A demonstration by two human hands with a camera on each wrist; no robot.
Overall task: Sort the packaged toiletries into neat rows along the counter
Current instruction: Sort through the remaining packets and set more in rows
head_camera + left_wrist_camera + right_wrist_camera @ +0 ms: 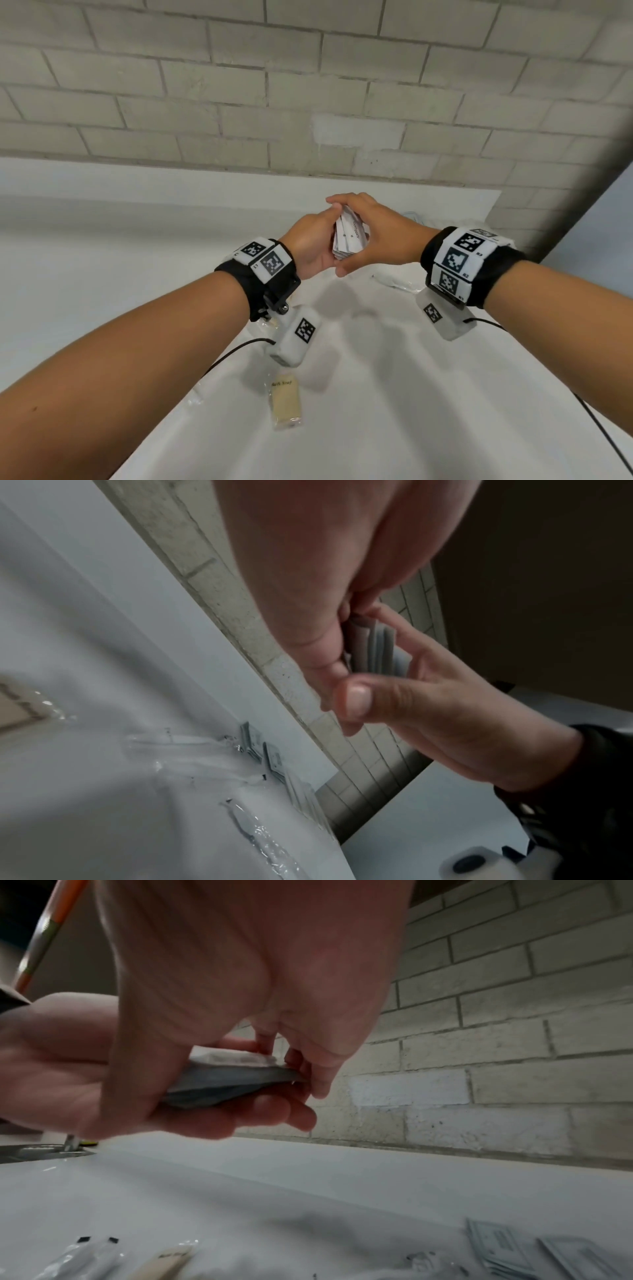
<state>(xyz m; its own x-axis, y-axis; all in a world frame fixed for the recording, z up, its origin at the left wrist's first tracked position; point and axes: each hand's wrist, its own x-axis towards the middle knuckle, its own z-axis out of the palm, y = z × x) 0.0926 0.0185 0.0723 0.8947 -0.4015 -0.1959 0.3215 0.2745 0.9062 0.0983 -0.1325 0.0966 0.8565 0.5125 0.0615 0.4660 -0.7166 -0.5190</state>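
Observation:
A stack of several white toothpaste packets (349, 236) is held in the air above the white counter (102, 274), between both hands. My left hand (313, 240) cups the stack from the left, fingers curled under it. My right hand (370, 233) grips it from the right, thumb at the near end. In the left wrist view the packet edges (371, 647) show between the two hands. In the right wrist view the stack (232, 1080) sits on the left hand's fingers (274, 1112). A wrapped bath soap bar (286, 404) lies on the counter below my left wrist.
Clear-wrapped items (205, 761) and flat white sachets (503, 1250) lie on the counter near the grey brick wall (308, 85). More wrapped pieces (89, 1256) lie at the near left in the right wrist view. Cables (603, 435) trail from the wrist cameras.

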